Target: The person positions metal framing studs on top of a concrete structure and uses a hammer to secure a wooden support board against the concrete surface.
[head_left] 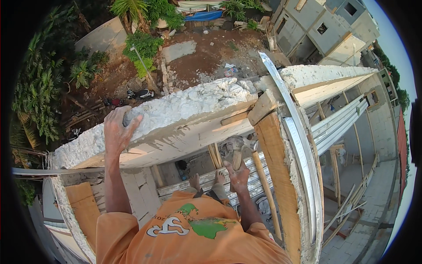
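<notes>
One left hand [117,132]: thumb and fingers spread wide over the rough wall [189,105].
Right hand [238,176]: fingers wrapped around the handle of the hammer [237,154].
Hammer: in the right fingers, its head just beyond them.
Wooden board [278,169]: right of the right fingers, apart from them.
Metal strip [303,171]: farther right of those fingers, beside the board.

The orange short-sleeved shirt [184,246] bears green and white prints [206,228], and the trousers [219,192] are greyish.
</notes>
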The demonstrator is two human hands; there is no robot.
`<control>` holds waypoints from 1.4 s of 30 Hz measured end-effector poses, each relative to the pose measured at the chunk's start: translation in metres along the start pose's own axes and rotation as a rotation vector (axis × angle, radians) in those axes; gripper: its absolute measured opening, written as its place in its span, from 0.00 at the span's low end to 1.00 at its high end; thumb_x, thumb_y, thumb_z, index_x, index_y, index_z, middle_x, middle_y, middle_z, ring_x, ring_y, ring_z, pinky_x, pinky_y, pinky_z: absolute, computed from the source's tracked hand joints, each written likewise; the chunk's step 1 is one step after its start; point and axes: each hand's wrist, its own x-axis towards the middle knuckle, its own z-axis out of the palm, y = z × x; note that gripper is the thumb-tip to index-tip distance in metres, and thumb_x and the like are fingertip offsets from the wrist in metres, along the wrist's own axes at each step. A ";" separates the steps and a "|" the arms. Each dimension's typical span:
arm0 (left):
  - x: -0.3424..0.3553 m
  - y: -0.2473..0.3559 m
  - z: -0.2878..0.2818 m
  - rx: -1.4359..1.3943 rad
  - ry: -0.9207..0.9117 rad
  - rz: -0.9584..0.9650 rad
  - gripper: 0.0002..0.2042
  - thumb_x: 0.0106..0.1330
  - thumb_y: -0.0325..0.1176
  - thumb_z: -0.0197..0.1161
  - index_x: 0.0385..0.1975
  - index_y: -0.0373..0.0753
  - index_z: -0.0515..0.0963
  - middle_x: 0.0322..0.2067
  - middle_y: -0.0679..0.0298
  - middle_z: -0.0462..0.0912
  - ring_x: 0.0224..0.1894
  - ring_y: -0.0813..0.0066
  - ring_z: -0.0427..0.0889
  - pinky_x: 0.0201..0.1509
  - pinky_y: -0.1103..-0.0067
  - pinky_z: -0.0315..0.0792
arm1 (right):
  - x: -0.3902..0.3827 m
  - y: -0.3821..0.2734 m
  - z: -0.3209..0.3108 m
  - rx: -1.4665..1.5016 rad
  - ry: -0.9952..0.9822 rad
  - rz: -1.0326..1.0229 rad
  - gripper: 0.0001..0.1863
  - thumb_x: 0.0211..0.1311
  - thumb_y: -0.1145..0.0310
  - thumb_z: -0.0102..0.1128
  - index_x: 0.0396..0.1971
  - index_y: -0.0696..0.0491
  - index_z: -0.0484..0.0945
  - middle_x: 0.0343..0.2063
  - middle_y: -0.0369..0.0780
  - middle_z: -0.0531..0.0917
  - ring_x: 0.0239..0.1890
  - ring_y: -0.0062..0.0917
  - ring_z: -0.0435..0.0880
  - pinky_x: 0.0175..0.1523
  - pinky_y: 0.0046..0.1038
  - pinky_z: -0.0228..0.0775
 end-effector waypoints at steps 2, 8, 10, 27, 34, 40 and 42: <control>-0.001 -0.001 0.000 0.000 -0.042 -0.041 0.21 0.61 0.44 0.66 0.45 0.33 0.78 0.41 0.51 0.81 0.47 0.50 0.77 0.55 0.64 0.67 | 0.015 -0.014 -0.001 -0.050 0.150 -0.097 0.23 0.58 0.59 0.72 0.44 0.62 0.77 0.32 0.42 0.86 0.32 0.22 0.83 0.41 0.27 0.76; 0.002 -0.003 0.001 0.020 0.030 0.039 0.20 0.59 0.45 0.68 0.42 0.35 0.78 0.34 0.54 0.81 0.39 0.54 0.78 0.49 0.64 0.68 | 0.083 0.016 0.008 0.316 0.242 -0.276 0.19 0.56 0.65 0.74 0.41 0.61 0.78 0.27 0.40 0.84 0.27 0.17 0.80 0.33 0.26 0.75; 0.001 -0.004 0.001 0.017 0.028 0.028 0.21 0.59 0.46 0.68 0.42 0.35 0.78 0.34 0.55 0.81 0.39 0.54 0.78 0.50 0.65 0.68 | 0.108 0.041 0.015 -0.076 0.293 -0.435 0.18 0.56 0.66 0.75 0.39 0.60 0.78 0.23 0.37 0.82 0.22 0.16 0.78 0.27 0.25 0.71; 0.001 -0.007 0.003 0.008 -0.005 -0.002 0.20 0.59 0.47 0.68 0.41 0.35 0.78 0.37 0.56 0.82 0.43 0.55 0.78 0.52 0.64 0.67 | 0.124 0.063 0.005 -0.542 0.145 -0.231 0.17 0.50 0.74 0.66 0.41 0.58 0.73 0.34 0.51 0.82 0.40 0.51 0.82 0.45 0.42 0.73; 0.003 -0.005 0.004 0.019 -0.029 -0.012 0.20 0.60 0.48 0.67 0.41 0.36 0.78 0.37 0.56 0.82 0.43 0.56 0.79 0.51 0.65 0.67 | 0.045 -0.019 0.002 -0.826 -0.018 0.105 0.20 0.47 0.71 0.69 0.41 0.56 0.72 0.32 0.53 0.83 0.37 0.54 0.83 0.44 0.50 0.75; 0.004 -0.001 0.002 0.010 0.004 0.034 0.20 0.60 0.43 0.66 0.45 0.33 0.77 0.39 0.52 0.81 0.46 0.51 0.77 0.54 0.65 0.67 | 0.004 0.039 -0.002 -0.720 -0.004 -0.046 0.18 0.57 0.58 0.69 0.33 0.58 0.74 0.24 0.54 0.82 0.32 0.54 0.83 0.36 0.49 0.73; -0.004 -0.001 0.003 0.000 0.023 0.036 0.20 0.60 0.42 0.67 0.45 0.33 0.77 0.40 0.52 0.81 0.46 0.50 0.77 0.53 0.65 0.67 | 0.003 0.049 -0.010 -0.701 -0.063 0.045 0.23 0.47 0.68 0.70 0.44 0.57 0.73 0.30 0.52 0.83 0.35 0.53 0.83 0.38 0.47 0.75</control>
